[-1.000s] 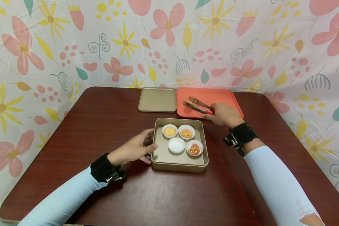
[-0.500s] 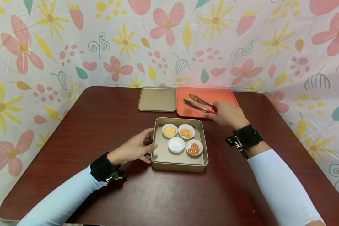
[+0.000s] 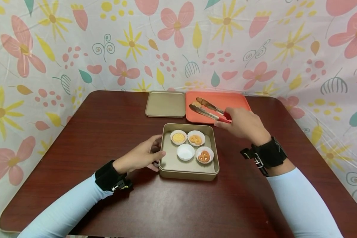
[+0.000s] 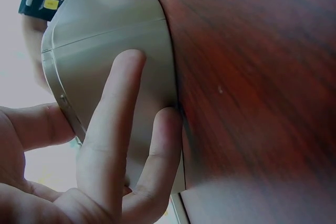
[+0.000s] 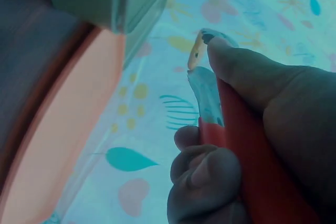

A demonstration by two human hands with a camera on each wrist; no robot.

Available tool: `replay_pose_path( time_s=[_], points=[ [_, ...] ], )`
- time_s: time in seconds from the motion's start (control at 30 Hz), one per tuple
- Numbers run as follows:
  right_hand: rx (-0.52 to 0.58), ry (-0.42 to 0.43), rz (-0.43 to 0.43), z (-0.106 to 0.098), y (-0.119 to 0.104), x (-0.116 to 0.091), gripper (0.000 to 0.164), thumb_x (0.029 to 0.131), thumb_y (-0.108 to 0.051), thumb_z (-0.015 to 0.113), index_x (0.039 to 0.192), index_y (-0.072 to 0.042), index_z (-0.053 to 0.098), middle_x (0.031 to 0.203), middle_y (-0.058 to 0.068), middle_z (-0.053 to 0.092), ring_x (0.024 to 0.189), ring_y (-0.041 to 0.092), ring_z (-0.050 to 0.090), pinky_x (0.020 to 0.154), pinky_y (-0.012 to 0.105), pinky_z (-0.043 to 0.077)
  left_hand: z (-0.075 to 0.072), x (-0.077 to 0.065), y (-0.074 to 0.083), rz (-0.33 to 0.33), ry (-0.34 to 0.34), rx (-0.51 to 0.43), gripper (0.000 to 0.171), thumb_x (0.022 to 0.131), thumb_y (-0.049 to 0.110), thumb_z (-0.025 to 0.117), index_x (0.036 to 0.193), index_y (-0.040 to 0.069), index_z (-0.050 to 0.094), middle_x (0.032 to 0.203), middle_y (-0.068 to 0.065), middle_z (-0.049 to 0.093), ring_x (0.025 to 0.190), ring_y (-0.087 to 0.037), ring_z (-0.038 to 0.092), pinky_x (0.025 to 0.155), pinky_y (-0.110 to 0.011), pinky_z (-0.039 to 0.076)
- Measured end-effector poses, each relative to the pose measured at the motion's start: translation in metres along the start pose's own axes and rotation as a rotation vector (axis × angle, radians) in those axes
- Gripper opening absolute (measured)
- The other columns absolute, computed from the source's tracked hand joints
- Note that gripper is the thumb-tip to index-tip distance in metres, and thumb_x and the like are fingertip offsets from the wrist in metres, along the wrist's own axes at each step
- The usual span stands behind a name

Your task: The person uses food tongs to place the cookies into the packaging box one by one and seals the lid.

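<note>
My right hand (image 3: 244,124) grips the red handles of metal tongs (image 3: 209,113) above the front of the orange tray. Between the tongs' tips is a pale golden biscuit (image 5: 196,53), partly hidden by the tips in the head view. My left hand (image 3: 141,155) holds the left side of an open gold tin (image 3: 174,167), thumb over the rim and fingers (image 4: 118,98) against the outer wall. Inside the tin stand a paper cup with a round yellow biscuit (image 3: 178,138), two cups with pretzel-shaped biscuits (image 3: 195,139), and a white paper cup (image 3: 185,152) with nothing in it.
The orange tray (image 3: 241,102) lies at the back of the dark wooden table (image 3: 113,132). Left of it, edge to edge, is a flat gold lid (image 3: 165,105). A flower-printed cloth (image 3: 172,43) hangs behind the table.
The tongs' tips have come up off the tray with the biscuit and shifted slightly left. My right wrist has moved right and nearer. The left hand and tin have stayed put.
</note>
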State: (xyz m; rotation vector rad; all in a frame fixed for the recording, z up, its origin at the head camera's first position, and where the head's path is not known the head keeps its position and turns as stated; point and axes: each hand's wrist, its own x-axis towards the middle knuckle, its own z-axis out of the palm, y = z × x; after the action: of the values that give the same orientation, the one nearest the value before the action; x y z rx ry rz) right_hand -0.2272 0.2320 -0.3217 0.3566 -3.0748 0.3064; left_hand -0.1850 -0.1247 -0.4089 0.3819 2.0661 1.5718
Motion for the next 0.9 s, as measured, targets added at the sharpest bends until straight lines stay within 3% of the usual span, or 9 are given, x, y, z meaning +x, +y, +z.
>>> replay_pose_path(
  time_s=[0.3,0.63,0.9],
  points=[
    [-0.018,0.022,-0.029,-0.012,-0.016,-0.029,0.051,0.093,-0.064,0.066,0.089,-0.015,0.052,0.068,0.003,0.047,0.064,0.021,0.047,0.053,0.035,0.031,-0.001,0.0,0.001,-0.003,-0.001,0.012,0.074,0.105,0.014,0.06,0.163,0.009,0.014,0.152,-0.026,0.037,0.099,-0.036,0.065,0.07,-0.043,0.066],
    [-0.041,0.061,-0.075,-0.016,-0.03,-0.052,0.051,0.091,-0.062,0.07,0.084,-0.016,0.05,0.063,0.002,0.043,0.057,0.02,0.045,0.05,0.033,0.031,0.0,0.0,0.002,-0.004,0.006,0.012,0.073,0.105,0.013,0.06,0.163,0.009,0.015,0.152,-0.026,0.038,0.099,-0.036,0.064,0.07,-0.043,0.066],
    [-0.075,0.05,-0.105,-0.013,-0.037,-0.065,0.047,0.091,-0.059,0.072,0.09,-0.016,0.053,0.063,-0.001,0.045,0.059,0.019,0.046,0.049,0.033,0.032,0.0,0.0,0.002,0.0,0.001,0.01,0.073,0.105,0.012,0.059,0.163,0.008,0.015,0.152,-0.026,0.037,0.098,-0.036,0.065,0.07,-0.043,0.066]
  ],
)
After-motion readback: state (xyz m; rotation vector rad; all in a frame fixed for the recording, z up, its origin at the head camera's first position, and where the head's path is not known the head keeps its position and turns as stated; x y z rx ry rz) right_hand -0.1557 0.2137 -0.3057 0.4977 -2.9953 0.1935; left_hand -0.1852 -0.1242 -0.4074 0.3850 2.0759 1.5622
